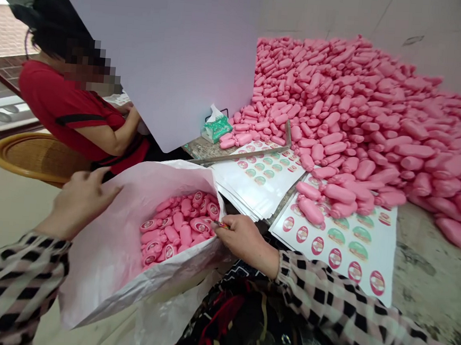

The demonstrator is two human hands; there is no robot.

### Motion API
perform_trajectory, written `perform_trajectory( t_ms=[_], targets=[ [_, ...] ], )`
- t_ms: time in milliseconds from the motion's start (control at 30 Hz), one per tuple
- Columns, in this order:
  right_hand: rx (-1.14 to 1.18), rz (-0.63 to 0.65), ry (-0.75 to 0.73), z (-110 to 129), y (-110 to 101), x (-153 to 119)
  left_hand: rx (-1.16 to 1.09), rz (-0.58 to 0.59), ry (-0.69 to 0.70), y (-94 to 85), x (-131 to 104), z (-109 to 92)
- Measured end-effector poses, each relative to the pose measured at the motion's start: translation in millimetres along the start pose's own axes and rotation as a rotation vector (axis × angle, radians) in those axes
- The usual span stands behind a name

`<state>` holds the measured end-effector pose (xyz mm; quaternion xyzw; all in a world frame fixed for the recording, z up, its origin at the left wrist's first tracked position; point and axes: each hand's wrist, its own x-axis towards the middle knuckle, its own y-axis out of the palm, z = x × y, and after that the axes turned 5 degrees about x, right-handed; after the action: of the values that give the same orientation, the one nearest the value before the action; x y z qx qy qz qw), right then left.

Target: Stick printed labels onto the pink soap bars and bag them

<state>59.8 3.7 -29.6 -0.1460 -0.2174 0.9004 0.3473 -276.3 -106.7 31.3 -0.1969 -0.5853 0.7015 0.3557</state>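
A large white sack (99, 268) gapes open in front of me, with several pink plastic bottles (178, 227) inside, some bearing oval labels. My left hand (82, 201) is at the sack's left rim, fingers apart and nothing between them; whether it touches the rim I cannot tell. At the opposite rim, my right hand (245, 240) is closed on a thin, dark-tipped tool (222, 225), its exact kind unclear. That hand is against the sack's edge. Right of it lie sheets of oval stickers (328, 249), red and green, with a few loose pink bottles on top.
A big heap of pink bottles (339, 112) covers the back and right of the table. More sticker sheets (249, 190) lie under a metal bar (256, 152). A green tissue pack (217, 128) stands beside a pale partition (176, 56). Left, a person in red (72, 107) sits on a wicker chair (36, 157).
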Motion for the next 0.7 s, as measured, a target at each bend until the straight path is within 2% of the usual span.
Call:
perform_trajectory(
  t_ms=[67,133,300,467,533,600,700],
  targets=[
    [0.018,-0.008,0.001,-4.1,1.8,-1.5,0.059,-0.085,0.166,-12.5,6.7,-24.6],
    [0.029,-0.016,0.001,-8.1,3.0,-3.4,0.049,-0.022,0.261,-20.7,21.4,-47.6],
    [0.034,-0.029,0.012,-13.6,2.9,-7.3,0.023,0.094,0.307,-26.5,64.8,-88.1],
    [0.110,-0.001,0.015,-13.4,3.2,-4.7,-0.002,0.029,0.251,-25.1,80.5,-113.5],
    [0.162,0.025,0.034,-13.6,1.6,-2.0,-0.023,0.043,0.230,-25.5,75.8,-116.6],
    [0.197,0.039,0.049,-15.1,-1.8,2.4,-0.042,0.093,0.236,-27.2,64.9,-110.2],
    [0.242,0.055,0.070,-17.7,-8.7,10.8,-0.038,0.130,0.247,-28.3,40.5,-78.1]
  ],
)
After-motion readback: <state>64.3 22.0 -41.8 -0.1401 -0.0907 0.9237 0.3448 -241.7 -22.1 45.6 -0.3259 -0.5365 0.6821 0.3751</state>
